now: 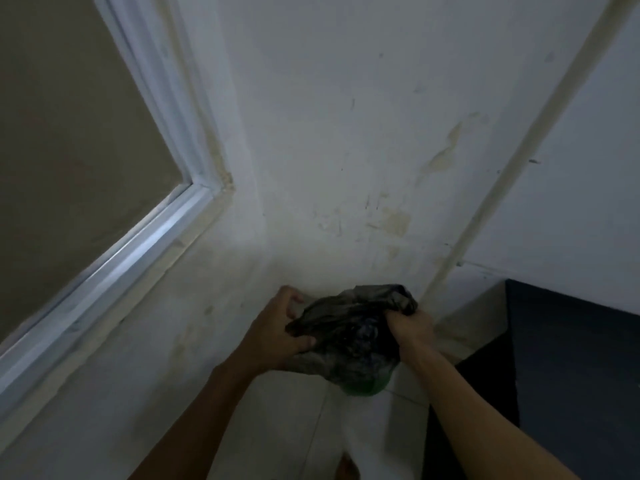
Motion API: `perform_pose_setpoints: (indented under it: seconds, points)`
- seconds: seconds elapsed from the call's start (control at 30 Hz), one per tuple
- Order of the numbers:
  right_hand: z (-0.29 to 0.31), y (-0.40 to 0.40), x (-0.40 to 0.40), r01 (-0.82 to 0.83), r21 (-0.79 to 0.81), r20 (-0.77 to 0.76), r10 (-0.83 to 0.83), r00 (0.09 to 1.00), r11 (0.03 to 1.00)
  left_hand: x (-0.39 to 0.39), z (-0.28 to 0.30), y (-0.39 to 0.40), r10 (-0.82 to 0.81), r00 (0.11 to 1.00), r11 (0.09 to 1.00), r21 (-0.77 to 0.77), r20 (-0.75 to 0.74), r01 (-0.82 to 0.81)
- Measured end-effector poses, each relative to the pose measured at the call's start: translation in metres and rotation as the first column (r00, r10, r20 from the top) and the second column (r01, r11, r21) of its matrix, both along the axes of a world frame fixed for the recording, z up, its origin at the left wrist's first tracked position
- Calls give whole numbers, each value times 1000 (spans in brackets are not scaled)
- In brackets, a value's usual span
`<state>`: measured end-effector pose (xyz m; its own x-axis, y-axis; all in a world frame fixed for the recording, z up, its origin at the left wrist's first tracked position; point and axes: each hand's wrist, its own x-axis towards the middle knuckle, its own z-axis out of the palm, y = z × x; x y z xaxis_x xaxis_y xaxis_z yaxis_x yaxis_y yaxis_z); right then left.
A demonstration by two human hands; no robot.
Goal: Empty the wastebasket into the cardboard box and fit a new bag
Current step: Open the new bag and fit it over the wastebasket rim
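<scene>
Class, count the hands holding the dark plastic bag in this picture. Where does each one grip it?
2. The left hand grips the bag at its left side; the right hand clutches its upper right edge.

A single head-worn camera is looking forward and down from close above the person's forearms, tilting so the stained white wall (346, 150) is filling most of the view. It is taking in the window frame (114, 244) at far left and a dark panel (571, 358) at near right.

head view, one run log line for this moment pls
step: handling bag | left hand: grips black bag | right hand: grips bag top | green wastebasket: under bag, mostly hidden | cardboard box: not in view
</scene>
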<state>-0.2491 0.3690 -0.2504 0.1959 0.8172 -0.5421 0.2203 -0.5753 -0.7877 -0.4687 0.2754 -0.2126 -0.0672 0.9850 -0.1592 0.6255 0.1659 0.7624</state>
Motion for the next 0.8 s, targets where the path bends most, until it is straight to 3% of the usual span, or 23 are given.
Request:
perform_pose_setpoints:
  seconds: [0.1, 0.2, 0.37, 0.53, 0.7, 0.8]
  points:
    - [-14, 19, -2, -23, -74, 78, 29, 997, 997, 6, -24, 28, -261, 960, 965, -49, -102, 257]
    - [-29, 33, -2, 21, -160, 110, -3, 994, 987, 12, -52, 57, -416, 897, 903, -184, -152, 388]
    - [-59, 46, 3, 93, -378, -68, -128, 989, 921, 4, -100, 107, -446, 875, 844, -413, -188, 342]
    - [-82, 46, 8, 84, -470, -170, -183, 968, 879, -8, -144, 149, -288, 907, 891, -434, -308, 135]
    - [-136, 59, 14, 315, -434, -2, -351, 936, 844, -13, -189, 178, -212, 889, 909, -415, -407, 27]
    - [-180, 67, 19, 403, -441, 66, -419, 906, 802, -12, -226, 185, -420, 813, 831, -530, -404, 167]
